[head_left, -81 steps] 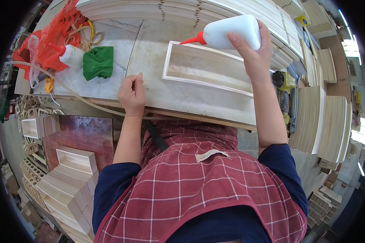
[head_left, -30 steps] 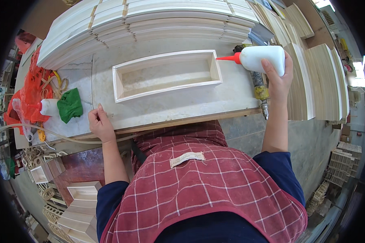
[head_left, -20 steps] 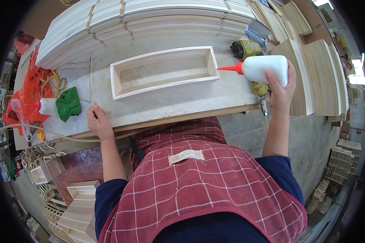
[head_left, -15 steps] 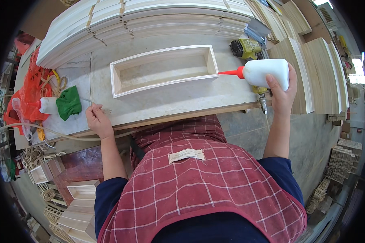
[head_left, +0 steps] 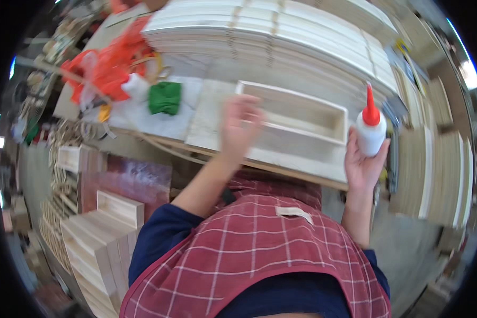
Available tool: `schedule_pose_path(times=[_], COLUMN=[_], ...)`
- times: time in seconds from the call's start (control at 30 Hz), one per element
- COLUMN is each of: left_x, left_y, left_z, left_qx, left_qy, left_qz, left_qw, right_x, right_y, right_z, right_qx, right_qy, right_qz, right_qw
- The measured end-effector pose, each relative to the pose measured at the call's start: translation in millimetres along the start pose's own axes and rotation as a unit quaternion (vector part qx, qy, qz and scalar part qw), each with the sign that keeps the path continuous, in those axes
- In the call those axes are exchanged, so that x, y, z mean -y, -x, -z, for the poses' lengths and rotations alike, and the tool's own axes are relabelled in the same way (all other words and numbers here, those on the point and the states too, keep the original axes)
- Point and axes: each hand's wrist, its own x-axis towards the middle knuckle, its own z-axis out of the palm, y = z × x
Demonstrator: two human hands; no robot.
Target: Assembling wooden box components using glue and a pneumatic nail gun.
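My right hand point(head_left: 364, 165) grips a white squeeze bottle point(head_left: 371, 139) with a red tapered nozzle, which points up. It holds the bottle just past the right end of a long, narrow pale-wood box frame point(head_left: 307, 134). That frame lies on the worktable point(head_left: 211, 123), its upper side uncovered. By the frame's left end is my left hand point(head_left: 240, 126), smeared by motion. Its fingers look partly bent and cover that corner. Whether they touch the wood I cannot tell.
Stacked pale boards point(head_left: 312, 40) line the table's back. Farther left are a green cloth point(head_left: 165, 98) and red plastic bags point(head_left: 106, 66). More boards point(head_left: 413, 175) stand on the right. Assembled wooden boxes point(head_left: 98, 238) are stacked low at the left.
My right hand has turned the bottle from lying sideways to nozzle-up, drawing its tip off the frame's corner. My left hand has moved from the table edge to the frame. The view has swung.
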Motion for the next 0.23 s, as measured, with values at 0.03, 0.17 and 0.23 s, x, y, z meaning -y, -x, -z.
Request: schedule_pose_path(times=[0.03, 0.17, 0.23], left_x=[-4, -19, -31], left_y=[0, 2, 1], left_z=[-17, -52, -41], left_qx=[0.041, 0.158, 0.147], left_qy=[-0.051, -0.033, -0.055], left_qz=[-0.022, 0.023, 0.096], left_qw=[0.998, 0.987, 0.983], right_x=[-15, -78, -98], right_y=[1, 11, 17], right_z=[4, -13, -28], right_qx=[0.069, 0.073, 0.142], right_qy=[-0.031, 0.027, 0.087], right_qz=[-0.108, -0.272, -0.329], right_qw=[0.991, 0.959, 0.93])
